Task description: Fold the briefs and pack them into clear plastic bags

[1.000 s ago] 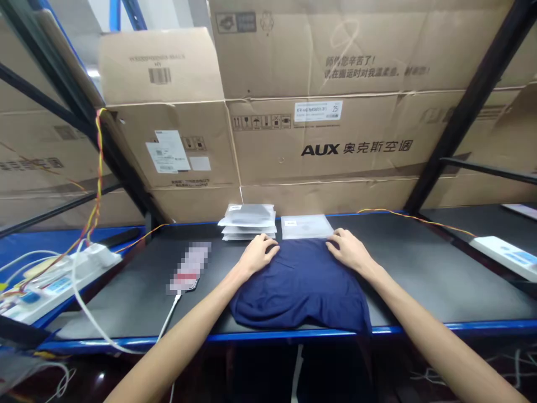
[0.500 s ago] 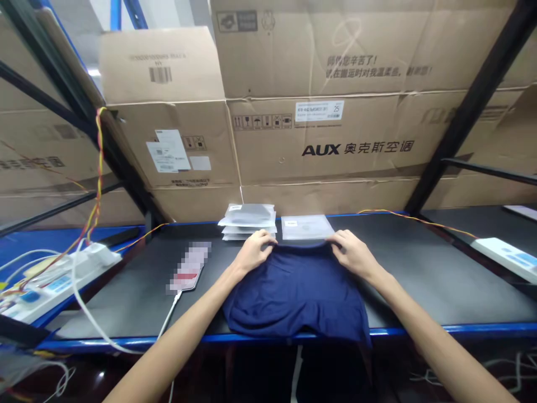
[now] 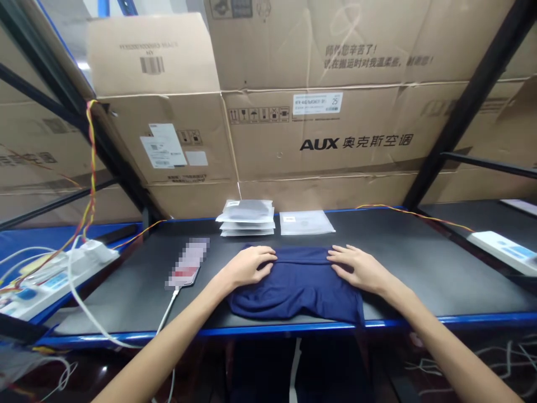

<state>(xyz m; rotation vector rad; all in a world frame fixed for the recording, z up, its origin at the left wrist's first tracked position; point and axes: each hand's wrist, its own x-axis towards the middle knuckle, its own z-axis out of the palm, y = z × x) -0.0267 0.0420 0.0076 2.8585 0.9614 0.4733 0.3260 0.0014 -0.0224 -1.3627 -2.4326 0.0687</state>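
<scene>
A navy blue cloth garment (image 3: 297,291) lies on the dark shelf surface in front of me, its kind not clear. Its far edge forms a folded band (image 3: 300,255), and the near edge reaches the blue front rail with some wrinkles. My left hand (image 3: 254,265) rests on the garment's left far part, fingers stretched inward and thumb apart. Across from it, my right hand (image 3: 351,267) lies on the right far part with its fingers spread. Both hands touch the cloth without gripping it.
Behind the garment are a stack of frosted plastic packets (image 3: 246,217) and a single packet (image 3: 306,222). A phone (image 3: 188,266) on a white cable lies left. Power strips (image 3: 54,280) sit at both sides. Cardboard (image 3: 268,162) walls the back between black posts.
The garment's far edge has been turned down into a folded band and lies flatter. My hands have moved slightly nearer and opened from their pinch on the edge.
</scene>
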